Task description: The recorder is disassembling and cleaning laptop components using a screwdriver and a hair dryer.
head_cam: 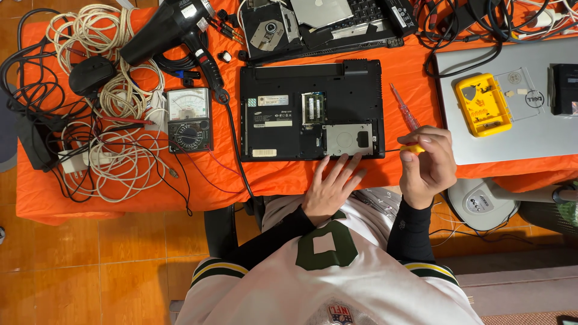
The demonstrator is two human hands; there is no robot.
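Right hand [426,165] curled around the yellow handle of a screwdriver [406,115], thumb and fingers pinching it; clear red-tinted shaft points up and away over the orange tablecloth [138,192], tip just off the right edge of the black laptop [311,109]. Left hand [330,188] flat, fingers spread, fingertips resting on the laptop's near edge, just below the silver hard drive bay [348,139]; it holds nothing.

Laptop lies bottom up, middle of the table, covers off: memory slot [313,107] exposed above the drive bay, white labels to the left.

Beyond it, a second dismantled black laptop [328,24] with an optical drive [270,31] lying open on it. To the right, a closed silver laptop [512,120] with a yellow case [483,104] with clear lid and a black box [565,89] on top; black cables [463,36] loop over its far corner. Below that, a grey round base [481,203] off the table edge.

To the left of the open laptop: analog multimeter [189,119], its thin leads trailing toward the table edge; black heat gun [177,30] above it, its cord running down right beside the laptop's left side. Farther left, a tangle of white cords [114,120], a black mouse [91,75], a black adapter [37,141].

Nothing lies between the hands and the laptop.
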